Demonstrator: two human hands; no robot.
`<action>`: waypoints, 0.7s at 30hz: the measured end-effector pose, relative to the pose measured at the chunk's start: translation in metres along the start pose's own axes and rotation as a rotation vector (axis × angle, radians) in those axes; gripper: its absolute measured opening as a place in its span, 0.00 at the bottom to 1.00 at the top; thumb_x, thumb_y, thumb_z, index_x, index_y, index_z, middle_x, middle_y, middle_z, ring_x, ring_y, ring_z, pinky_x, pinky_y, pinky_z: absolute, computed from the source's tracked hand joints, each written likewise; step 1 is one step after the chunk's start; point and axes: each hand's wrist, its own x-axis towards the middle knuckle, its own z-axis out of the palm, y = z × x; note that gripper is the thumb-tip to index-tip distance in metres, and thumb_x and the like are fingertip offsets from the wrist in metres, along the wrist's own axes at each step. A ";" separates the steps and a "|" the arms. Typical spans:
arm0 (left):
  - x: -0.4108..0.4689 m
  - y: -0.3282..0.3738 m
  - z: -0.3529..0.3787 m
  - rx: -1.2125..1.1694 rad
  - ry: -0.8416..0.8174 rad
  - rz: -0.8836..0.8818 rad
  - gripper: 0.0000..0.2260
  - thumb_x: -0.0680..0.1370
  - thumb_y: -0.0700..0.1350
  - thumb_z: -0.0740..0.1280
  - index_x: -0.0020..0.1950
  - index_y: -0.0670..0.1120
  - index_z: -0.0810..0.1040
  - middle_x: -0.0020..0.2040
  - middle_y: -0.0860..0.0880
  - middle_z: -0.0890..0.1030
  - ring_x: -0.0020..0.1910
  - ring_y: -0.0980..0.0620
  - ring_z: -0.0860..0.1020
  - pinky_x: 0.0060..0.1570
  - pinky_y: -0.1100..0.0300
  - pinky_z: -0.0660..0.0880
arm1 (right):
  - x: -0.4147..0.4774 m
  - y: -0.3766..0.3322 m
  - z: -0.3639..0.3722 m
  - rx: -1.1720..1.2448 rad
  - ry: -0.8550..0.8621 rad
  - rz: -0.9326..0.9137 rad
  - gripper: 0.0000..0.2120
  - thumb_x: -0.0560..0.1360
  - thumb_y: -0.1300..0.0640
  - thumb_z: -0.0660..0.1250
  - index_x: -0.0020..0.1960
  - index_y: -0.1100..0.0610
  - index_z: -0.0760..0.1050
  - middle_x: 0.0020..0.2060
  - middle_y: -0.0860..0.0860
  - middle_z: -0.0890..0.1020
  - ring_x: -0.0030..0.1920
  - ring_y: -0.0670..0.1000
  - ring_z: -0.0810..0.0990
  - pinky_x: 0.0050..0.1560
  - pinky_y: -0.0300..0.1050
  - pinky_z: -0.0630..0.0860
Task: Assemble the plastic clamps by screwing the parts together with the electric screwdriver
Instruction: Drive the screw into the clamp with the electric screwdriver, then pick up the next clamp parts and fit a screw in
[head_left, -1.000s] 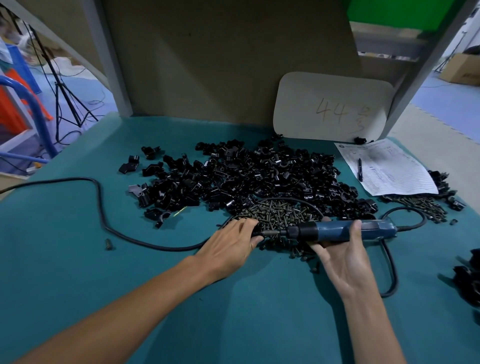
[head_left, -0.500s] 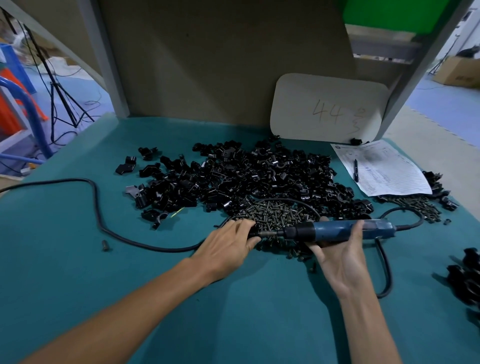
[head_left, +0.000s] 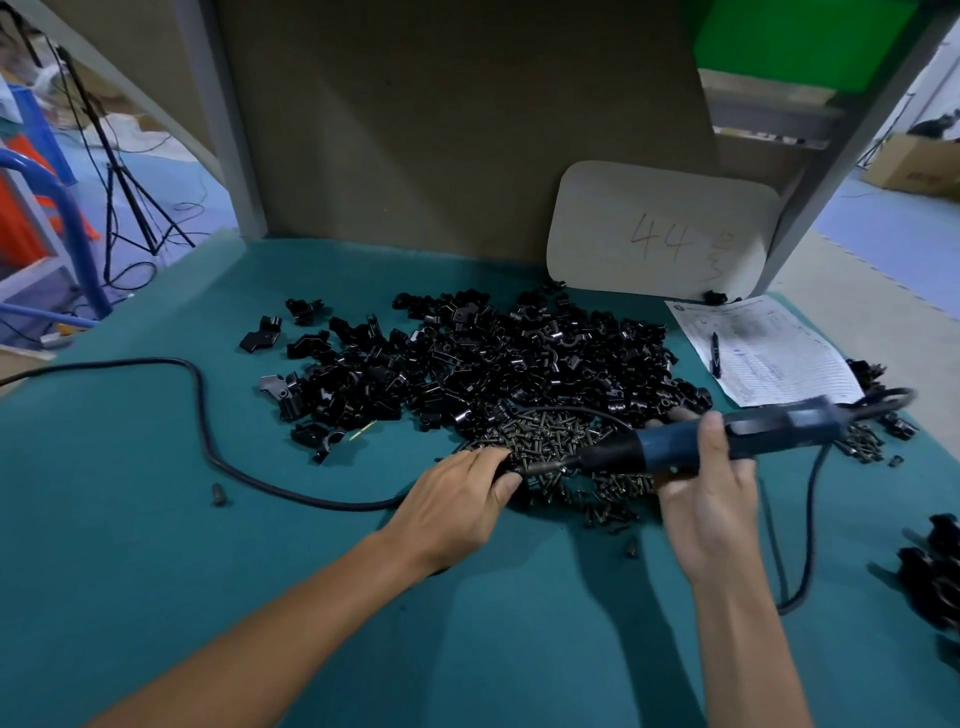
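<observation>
L hand (head_left: 457, 493) at 1 screw pile (head_left: 550, 436), grip unclear; R hand (head_left: 706, 499) round 1 screwdriver (head_left: 667, 444).

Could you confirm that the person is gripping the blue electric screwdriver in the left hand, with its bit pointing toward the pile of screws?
Not quite: in the head view the right hand grips the blue electric screwdriver, not the left. The left hand is at the bit's tip, by the pile of screws, which the bit does point toward.
</observation>
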 end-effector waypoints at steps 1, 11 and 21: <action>0.000 -0.002 -0.001 -0.027 0.017 -0.030 0.25 0.84 0.60 0.48 0.70 0.46 0.70 0.51 0.50 0.80 0.49 0.50 0.78 0.44 0.58 0.66 | 0.002 -0.008 -0.003 0.016 -0.019 -0.022 0.23 0.77 0.50 0.68 0.69 0.50 0.65 0.54 0.50 0.85 0.61 0.54 0.83 0.61 0.53 0.81; 0.006 -0.007 0.005 -0.153 0.075 -0.160 0.29 0.71 0.71 0.69 0.63 0.59 0.62 0.59 0.52 0.79 0.55 0.53 0.79 0.51 0.57 0.75 | 0.009 -0.044 -0.061 -1.241 0.157 0.098 0.30 0.73 0.43 0.76 0.65 0.50 0.61 0.51 0.56 0.80 0.49 0.61 0.81 0.55 0.65 0.79; 0.003 -0.005 0.006 0.010 0.161 0.056 0.10 0.81 0.56 0.64 0.56 0.51 0.74 0.49 0.57 0.74 0.39 0.55 0.75 0.38 0.58 0.75 | -0.023 -0.018 -0.015 -1.698 -0.213 -0.308 0.18 0.79 0.49 0.69 0.67 0.53 0.76 0.54 0.55 0.81 0.55 0.60 0.77 0.57 0.56 0.76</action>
